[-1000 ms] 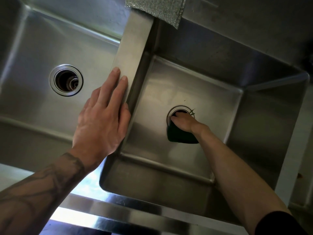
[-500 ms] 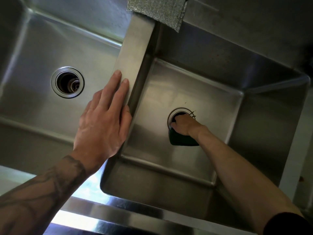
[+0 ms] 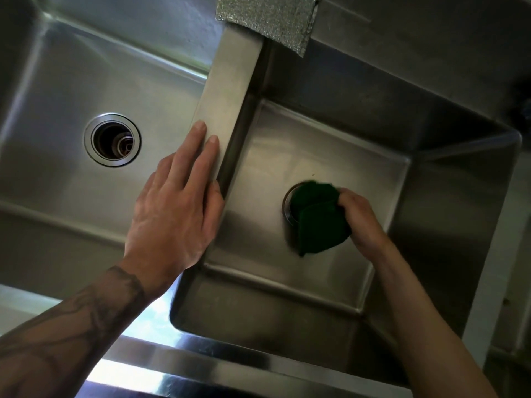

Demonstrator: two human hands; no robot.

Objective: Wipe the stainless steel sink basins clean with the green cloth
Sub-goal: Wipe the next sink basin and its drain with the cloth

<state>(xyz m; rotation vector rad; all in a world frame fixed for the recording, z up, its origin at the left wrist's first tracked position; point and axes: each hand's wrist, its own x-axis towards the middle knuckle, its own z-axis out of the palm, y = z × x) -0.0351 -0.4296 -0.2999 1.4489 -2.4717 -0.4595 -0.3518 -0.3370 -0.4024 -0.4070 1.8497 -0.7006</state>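
Observation:
Two stainless steel basins fill the head view, split by a steel divider (image 3: 230, 90). Down in the right basin (image 3: 359, 156), my right hand (image 3: 359, 216) grips the folded dark green cloth (image 3: 319, 219) by its right edge. The cloth lies over the right drain (image 3: 287, 202), hiding most of it; only a sliver of the drain's rim shows at the left. My left hand (image 3: 178, 202) rests flat on the divider with straight fingers, holding nothing. The left basin (image 3: 57, 96) has an uncovered round drain (image 3: 112, 139).
A silver glittery scouring pad (image 3: 267, 18) hangs over the back rim at the top of the divider. The sink's bright front rim (image 3: 201, 369) runs along the bottom. A pale vertical edge (image 3: 494, 268) borders the right basin's far side.
My right hand has pulled out of the drain opening and shifted right, and the green cloth now lies spread over the drain. My left hand has stayed on the divider.

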